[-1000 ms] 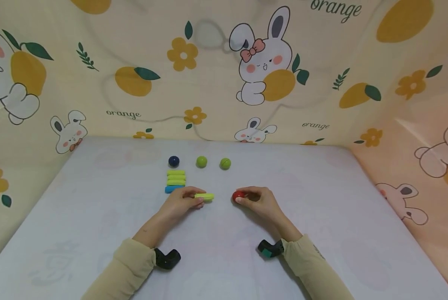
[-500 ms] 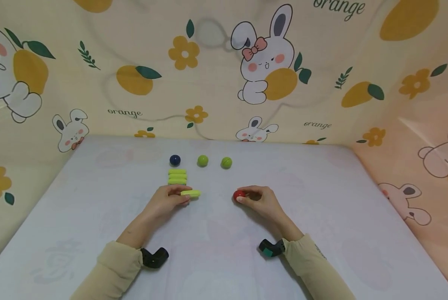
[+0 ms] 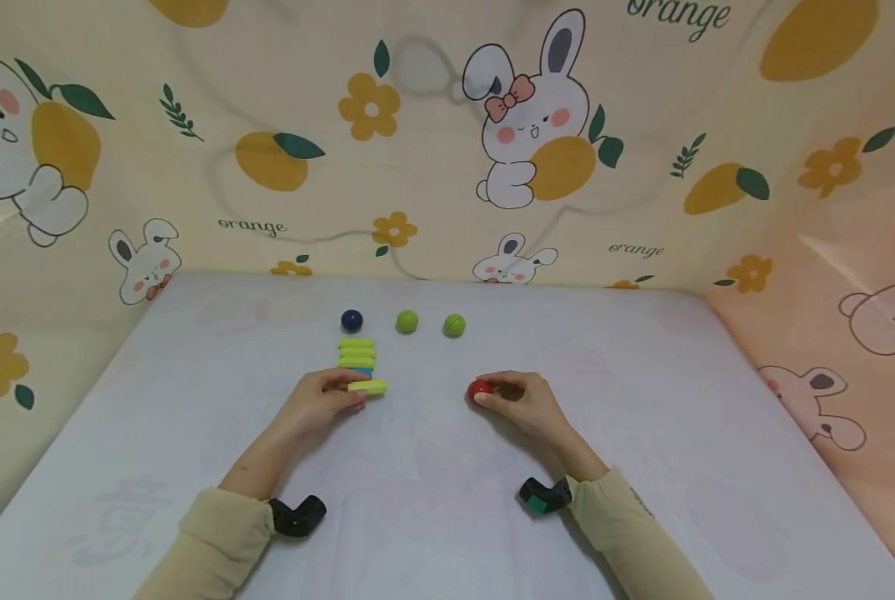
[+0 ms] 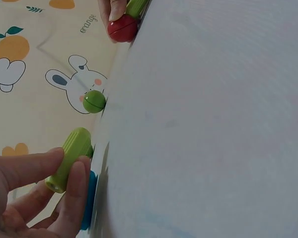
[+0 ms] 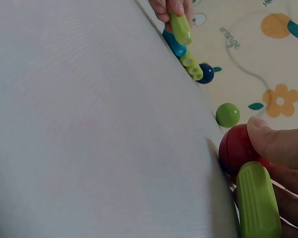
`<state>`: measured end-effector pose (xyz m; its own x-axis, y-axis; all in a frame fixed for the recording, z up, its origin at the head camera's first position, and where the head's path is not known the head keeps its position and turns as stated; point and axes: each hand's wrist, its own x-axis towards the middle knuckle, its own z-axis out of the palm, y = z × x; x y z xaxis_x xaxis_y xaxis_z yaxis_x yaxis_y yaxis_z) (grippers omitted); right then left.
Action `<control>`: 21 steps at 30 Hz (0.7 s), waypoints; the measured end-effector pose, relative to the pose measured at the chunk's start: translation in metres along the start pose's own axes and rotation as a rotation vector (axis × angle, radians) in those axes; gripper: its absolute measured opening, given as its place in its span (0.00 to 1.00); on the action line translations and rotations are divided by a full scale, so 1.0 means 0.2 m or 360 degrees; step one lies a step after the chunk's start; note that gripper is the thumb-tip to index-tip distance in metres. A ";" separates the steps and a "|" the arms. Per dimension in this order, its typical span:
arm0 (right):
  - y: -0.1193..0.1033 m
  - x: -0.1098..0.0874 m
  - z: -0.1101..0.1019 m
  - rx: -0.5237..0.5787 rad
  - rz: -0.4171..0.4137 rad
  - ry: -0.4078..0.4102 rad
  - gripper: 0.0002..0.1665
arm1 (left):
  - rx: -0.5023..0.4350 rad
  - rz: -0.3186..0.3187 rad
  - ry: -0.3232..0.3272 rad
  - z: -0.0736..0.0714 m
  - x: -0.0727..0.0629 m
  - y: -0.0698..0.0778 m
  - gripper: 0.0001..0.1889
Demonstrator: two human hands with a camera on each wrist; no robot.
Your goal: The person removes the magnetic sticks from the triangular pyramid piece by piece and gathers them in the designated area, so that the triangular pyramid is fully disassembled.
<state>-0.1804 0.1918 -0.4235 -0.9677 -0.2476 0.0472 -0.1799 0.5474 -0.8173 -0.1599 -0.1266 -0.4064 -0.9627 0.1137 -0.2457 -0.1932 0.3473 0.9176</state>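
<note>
In the head view my left hand (image 3: pixel 318 402) pinches a ribbed yellow-green rod (image 3: pixel 367 387) between thumb and fingers. The left wrist view shows this rod (image 4: pixel 72 158) held tilted, with a blue rod (image 4: pixel 89 198) behind the fingers. At the centre right, my right hand (image 3: pixel 530 404) holds a red ball (image 3: pixel 479 391). Seen from the right wrist, the thumb presses on the red ball (image 5: pixel 236 151), and a second green rod (image 5: pixel 258 203) lies against it beside the curled fingers. This second rod is hidden by the hand in the head view.
Several yellow-green rods (image 3: pixel 356 352) lie stacked side by side just beyond my left hand, with the blue rod (image 3: pixel 362 372) nearest it. Behind them stand a dark blue ball (image 3: pixel 352 320) and two green balls (image 3: pixel 407 321). A patterned cloth (image 3: pixel 432 167) hangs behind the white table (image 3: pixel 447 517).
My left hand has moved left with its yellow-green rod, to the front of the row of rods. The right hand keeps its hold on the red ball in the same place.
</note>
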 end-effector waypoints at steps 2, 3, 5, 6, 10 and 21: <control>0.00 0.00 0.00 -0.0003 -0.0005 -0.0003 0.21 | 0.0013 -0.0006 0.0004 -0.01 0.00 -0.01 0.16; 0.00 0.00 0.00 -0.0002 -0.0001 -0.0001 0.21 | 0.0022 -0.0008 0.0006 -0.01 0.00 -0.01 0.16; 0.00 0.00 0.00 -0.0005 0.0011 -0.0002 0.21 | 0.0033 -0.0015 0.0011 -0.01 0.00 -0.01 0.16; 0.00 0.00 0.00 -0.0009 0.0012 -0.0004 0.21 | 0.0046 -0.0019 0.0016 -0.02 0.00 -0.01 0.16; -0.01 0.00 0.00 -0.0004 0.0028 -0.0004 0.21 | 0.0075 -0.0045 0.0031 -0.03 0.00 -0.02 0.16; -0.01 0.00 0.00 0.0007 0.0023 -0.0007 0.21 | 0.0113 -0.0058 0.0043 -0.07 0.00 -0.04 0.17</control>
<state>-0.1796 0.1920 -0.4220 -0.9694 -0.2434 0.0327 -0.1651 0.5474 -0.8204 -0.1606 -0.1418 -0.4104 -0.9602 0.0752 -0.2689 -0.2149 0.4158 0.8837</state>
